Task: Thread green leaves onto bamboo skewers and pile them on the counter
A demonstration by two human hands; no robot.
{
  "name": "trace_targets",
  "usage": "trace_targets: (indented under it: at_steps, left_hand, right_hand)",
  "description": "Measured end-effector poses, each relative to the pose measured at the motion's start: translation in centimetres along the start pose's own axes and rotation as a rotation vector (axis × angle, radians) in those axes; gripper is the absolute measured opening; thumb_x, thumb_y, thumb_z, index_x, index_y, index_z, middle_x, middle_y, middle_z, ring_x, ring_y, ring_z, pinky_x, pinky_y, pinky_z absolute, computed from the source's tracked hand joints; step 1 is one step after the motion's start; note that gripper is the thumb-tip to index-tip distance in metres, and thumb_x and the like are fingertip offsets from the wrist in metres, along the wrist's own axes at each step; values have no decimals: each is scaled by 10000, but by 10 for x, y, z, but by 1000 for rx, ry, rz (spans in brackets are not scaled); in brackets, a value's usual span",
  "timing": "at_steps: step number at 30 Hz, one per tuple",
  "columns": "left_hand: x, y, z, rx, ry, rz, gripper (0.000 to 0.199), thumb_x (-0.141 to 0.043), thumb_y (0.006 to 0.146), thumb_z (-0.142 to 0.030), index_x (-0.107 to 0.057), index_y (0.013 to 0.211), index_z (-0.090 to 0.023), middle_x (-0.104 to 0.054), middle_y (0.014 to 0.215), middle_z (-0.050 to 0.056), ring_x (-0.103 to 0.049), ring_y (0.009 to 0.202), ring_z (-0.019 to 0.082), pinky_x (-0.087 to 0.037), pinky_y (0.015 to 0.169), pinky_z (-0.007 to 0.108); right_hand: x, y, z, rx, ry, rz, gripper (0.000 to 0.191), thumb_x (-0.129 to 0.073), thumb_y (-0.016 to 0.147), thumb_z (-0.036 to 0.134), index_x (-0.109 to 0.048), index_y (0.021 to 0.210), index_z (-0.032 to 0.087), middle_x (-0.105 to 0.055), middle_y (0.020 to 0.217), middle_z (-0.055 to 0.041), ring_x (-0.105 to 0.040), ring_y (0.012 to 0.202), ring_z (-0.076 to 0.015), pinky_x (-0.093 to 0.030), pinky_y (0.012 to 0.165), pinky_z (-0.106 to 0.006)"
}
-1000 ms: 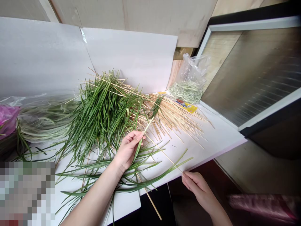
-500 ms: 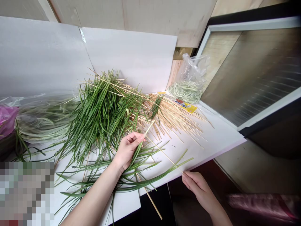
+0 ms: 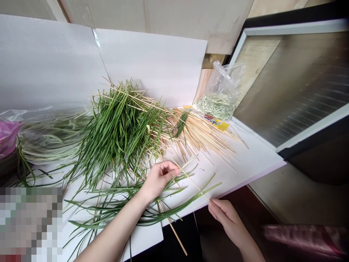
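Pinching a green stem (image 3: 191, 162) where it meets a thin skewer (image 3: 192, 182)

The stem is slim and pale, almost yellow-green toward its cut end, which juts to the right beyond the fingers. The rest of it disappears behind the left hand (image 3: 161, 181), so its full length cannot be told. The skewer is straight, light tan and very narrow, slanting from beyond the left fingertips down to the right. The two cross just beside those fingertips, above the front part of the white table (image 3: 253, 162); whether the skewer pierces the stem or only lies against it is too small to tell.

The left forearm rises from the lower edge toward the middle, with the back of the hand turned up. Thumb and index finger are pressed together on the stem, right at the crossing, the other fingers bent beneath. The right hand (image 3: 225, 214) is lower and nearer, just past the table's front edge, its forearm coming up from the bottom. Thumb and forefinger grasp the near end of the skewer, the remaining fingers curled in.

Long green leaves (image 3: 188, 203) spread across the table under and beside the left wrist, with a thicker stick (image 3: 177, 238) poking out over the edge. Behind the hands, a tall heap of greens (image 3: 117, 131) leans beside a fanned pile of skewers (image 3: 209, 138).
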State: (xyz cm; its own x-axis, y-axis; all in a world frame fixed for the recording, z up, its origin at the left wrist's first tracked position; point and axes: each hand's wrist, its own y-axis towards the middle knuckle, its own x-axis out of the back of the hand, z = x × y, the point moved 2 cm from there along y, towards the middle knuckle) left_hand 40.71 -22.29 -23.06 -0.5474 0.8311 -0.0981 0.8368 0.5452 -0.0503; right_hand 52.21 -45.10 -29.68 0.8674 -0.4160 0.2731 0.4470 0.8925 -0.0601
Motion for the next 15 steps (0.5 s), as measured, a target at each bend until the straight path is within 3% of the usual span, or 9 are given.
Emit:
trace_targets:
  at_steps: [5, 11, 15]
  left_hand:
    - [-9, -4, 0, -17, 49, 13, 315, -788, 737, -439, -687, 712, -142, -662, 708, 40, -543, 654, 138, -400, 638, 242]
    - [-28, -13, 12, -41, 150, 150, 252, -721, 814, -392, -693, 732, -155, -649, 711, 30, -539, 662, 148, -401, 631, 247]
    - [-36, -19, 14, -31, 206, 171, 212, -695, 840, -350, -707, 746, -161, -646, 701, 23, -518, 646, 146, -378, 610, 245]
  right_hand:
    - [-2, 1, 0, 24, 21, -25, 504, -374, 1046, 492, -295, 629, 221, -310, 601, 35, -286, 558, -138, -208, 540, -294]
    - [-7, 2, 5, 65, 15, -23, 492, -369, 1052, 464, -308, 631, 217, -328, 588, 37, -308, 542, -132, -233, 537, -287]
    - [-8, 2, 7, 72, 23, -21, 482, -375, 1052, 449, -313, 634, 217, -336, 585, 37, -318, 539, -132, -247, 539, -284]
